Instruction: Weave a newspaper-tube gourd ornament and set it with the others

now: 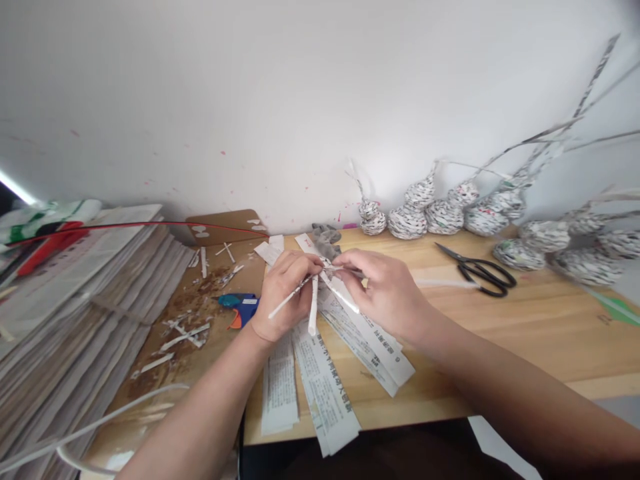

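Note:
My left hand [287, 287] is closed around several thin rolled paper sticks [313, 310], whose ends poke out below and beside the fingers. With thumb and forefinger my right hand [383, 287] pinches the same small bundle from the other side. Both hands meet just above the wooden table, the sticks crossing between them; the crossing itself is partly hidden by the fingers. Beneath the hands, strips of printed newspaper [327, 393] lie fanned out toward the table's front edge. A crumpled grey piece [326, 239] sits just behind the hands.
Woven newspaper gourd shapes [407, 220] line the wall at back right, some with long upright paper stalks. Black-handled scissors [483, 270] lie on the wooden table [450, 360]. Leftward are a blue glue gun [240, 303], paper scraps [185, 333], a tall newspaper stack [100, 320] and a white cable [115, 413].

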Action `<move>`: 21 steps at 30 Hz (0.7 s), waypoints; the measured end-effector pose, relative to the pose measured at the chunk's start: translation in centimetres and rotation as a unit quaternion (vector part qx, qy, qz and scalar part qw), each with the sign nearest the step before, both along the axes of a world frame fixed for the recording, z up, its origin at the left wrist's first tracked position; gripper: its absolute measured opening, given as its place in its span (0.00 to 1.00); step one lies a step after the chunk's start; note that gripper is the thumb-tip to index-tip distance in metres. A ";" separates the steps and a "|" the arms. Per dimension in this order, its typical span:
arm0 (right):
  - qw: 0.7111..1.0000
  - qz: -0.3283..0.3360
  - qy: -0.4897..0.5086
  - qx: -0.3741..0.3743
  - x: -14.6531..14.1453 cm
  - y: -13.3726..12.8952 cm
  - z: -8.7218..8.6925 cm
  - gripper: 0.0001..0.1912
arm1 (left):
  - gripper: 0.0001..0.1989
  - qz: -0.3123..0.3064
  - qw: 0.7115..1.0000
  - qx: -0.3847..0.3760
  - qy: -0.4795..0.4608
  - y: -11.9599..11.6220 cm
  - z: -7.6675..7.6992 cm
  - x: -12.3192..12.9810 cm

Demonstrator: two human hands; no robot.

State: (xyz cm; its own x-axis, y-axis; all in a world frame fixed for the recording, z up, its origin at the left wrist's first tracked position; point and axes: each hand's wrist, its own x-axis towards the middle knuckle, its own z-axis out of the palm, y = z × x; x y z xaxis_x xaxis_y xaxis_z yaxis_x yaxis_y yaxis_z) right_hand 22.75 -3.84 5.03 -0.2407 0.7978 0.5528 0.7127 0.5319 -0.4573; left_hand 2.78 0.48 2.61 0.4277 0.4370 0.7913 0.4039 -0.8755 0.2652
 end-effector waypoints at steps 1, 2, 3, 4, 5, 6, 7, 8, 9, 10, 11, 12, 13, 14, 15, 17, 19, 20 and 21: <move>1.000 -0.007 -0.015 0.020 0.1 0.1 0.0 0.05 | 0.10 -0.005 1.000 -0.005 0.004 0.0 0.0 0.0; 0.999 -0.013 -0.029 0.038 0.1 0.3 0.0 0.05 | 0.10 -0.008 1.000 -0.010 0.008 0.0 0.0 0.0; 0.997 -0.017 -0.043 0.057 0.1 0.4 0.0 0.05 | 0.11 -0.009 1.000 -0.014 0.012 0.0 -0.1 0.0; 0.996 -0.017 -0.053 0.076 0.1 0.4 0.0 0.04 | 0.12 -0.008 1.000 -0.017 0.014 0.1 -0.1 0.0; 0.993 -0.018 -0.061 0.095 0.0 0.4 0.0 0.04 | 0.12 -0.006 1.000 -0.021 0.015 0.0 -0.2 0.0; 0.991 -0.022 -0.068 0.114 -0.1 0.4 0.0 0.03 | 0.13 -0.003 1.000 -0.024 0.015 0.0 -0.2 0.0; 0.988 -0.027 -0.078 0.130 -0.1 0.3 0.0 0.03 | 0.13 0.000 0.999 -0.029 0.015 0.0 -0.2 0.0; 0.985 -0.033 -0.093 0.138 -0.2 0.2 0.0 0.04 | 0.13 0.003 0.999 -0.033 0.014 0.0 -0.2 0.0; 0.983 -0.039 -0.111 0.138 -0.3 0.2 -0.1 0.05 | 0.13 0.005 0.999 -0.036 0.013 0.0 -0.2 0.0; 0.982 -0.043 -0.129 0.130 -0.3 0.1 -0.2 0.07 | 0.13 0.007 0.999 -0.037 0.011 0.0 -0.2 0.0; 0.982 -0.045 -0.144 0.116 -0.4 0.1 -0.2 0.08 | 0.13 0.009 0.999 -0.037 0.009 -0.1 -0.2 0.0; 0.982 -0.044 -0.156 0.099 -0.4 0.1 -0.3 0.08 | 0.12 0.009 0.999 -0.038 0.009 -0.1 -0.2 0.0; 0.982 -0.045 -0.163 0.082 -0.5 0.0 -0.5 0.09 | 0.12 0.010 0.999 -0.039 0.011 -0.1 -0.2 0.1; 0.983 -0.049 -0.163 0.068 -0.5 0.0 -0.6 0.09 | 0.12 0.010 0.999 -0.041 0.012 -0.1 -0.2 0.1; 0.984 -0.053 -0.161 0.056 -0.6 0.0 -0.7 0.09 | 0.12 0.011 0.999 -0.043 0.015 -0.2 -0.2 0.1; 0.986 -0.057 -0.153 0.034 -0.8 -0.1 -0.9 0.08 | 0.12 0.014 0.999 -0.045 0.017 -0.3 -0.2 0.2; 0.989 -0.048 -0.136 0.014 -0.9 -0.1 -1.2 0.09 | 0.11 0.019 0.999 -0.041 0.015 -0.6 -0.2 0.4; 0.991 -0.038 -0.125 0.004 -0.9 -0.1 -1.3 0.09 | 0.11 0.021 0.999 -0.038 0.013 -0.7 -0.2 0.5; 0.993 -0.027 -0.113 -0.004 -1.0 0.0 -1.5 0.10 | 0.10 0.023 0.999 -0.036 0.011 -0.8 -0.2 0.5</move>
State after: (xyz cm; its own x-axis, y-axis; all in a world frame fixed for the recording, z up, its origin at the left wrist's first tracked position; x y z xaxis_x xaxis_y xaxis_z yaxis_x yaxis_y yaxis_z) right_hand 21.78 -3.85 3.56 -0.3143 0.8170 0.4834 0.8254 0.4868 -0.2859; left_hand 3.32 -0.31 2.38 0.4218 0.5118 0.7484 0.4502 -0.8347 0.3171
